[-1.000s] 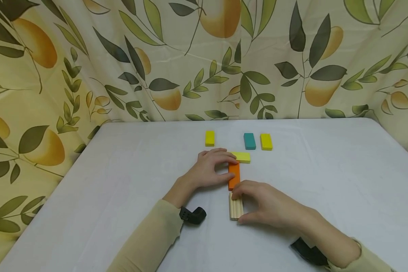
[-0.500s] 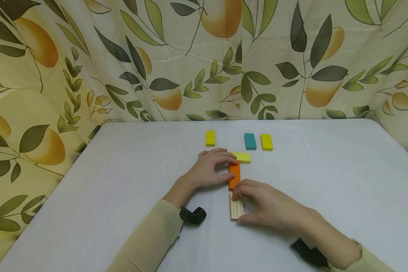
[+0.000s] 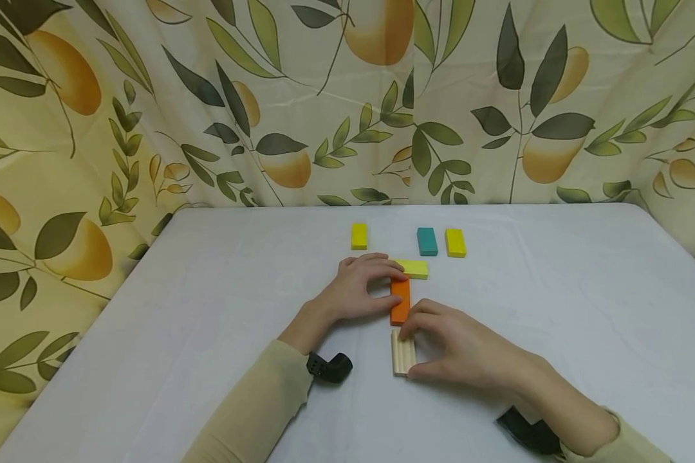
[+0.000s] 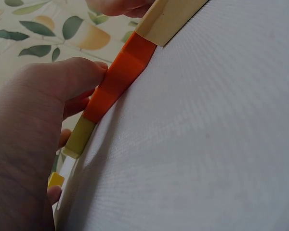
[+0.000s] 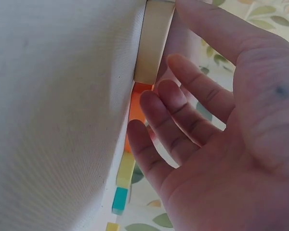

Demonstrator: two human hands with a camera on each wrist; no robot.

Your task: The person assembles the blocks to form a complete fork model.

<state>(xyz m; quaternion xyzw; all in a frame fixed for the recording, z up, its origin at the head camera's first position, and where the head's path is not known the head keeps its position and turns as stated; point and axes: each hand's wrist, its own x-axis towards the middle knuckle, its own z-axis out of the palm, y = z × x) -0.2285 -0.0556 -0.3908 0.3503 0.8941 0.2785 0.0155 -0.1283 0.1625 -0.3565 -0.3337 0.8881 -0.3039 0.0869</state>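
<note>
In the head view, an orange block (image 3: 400, 308) stands in a line with a ridged, pale wooden block (image 3: 401, 354) nearer me and a pale yellow block (image 3: 415, 269) crosswise beyond it. My left hand (image 3: 356, 289) holds the orange block, thumb on its left side and a finger at its far end. My right hand (image 3: 469, 347) arches beside the wooden block, thumb near its near end and fingers near its far end. In the right wrist view, the thumb reaches the wooden block (image 5: 153, 43), while the other fingers look loosely bent and apart from it.
Further back on the white-covered table (image 3: 208, 289) lie a yellow block (image 3: 359, 236), a teal block (image 3: 426, 242) and another yellow block (image 3: 455, 243). A curtain (image 3: 347, 128) printed with fruit and leaves hangs behind the table.
My right hand's fingers have lifted and shifted slightly away from the wooden block. The left hand and the blocks keep their places; the whole view drifts slightly.
</note>
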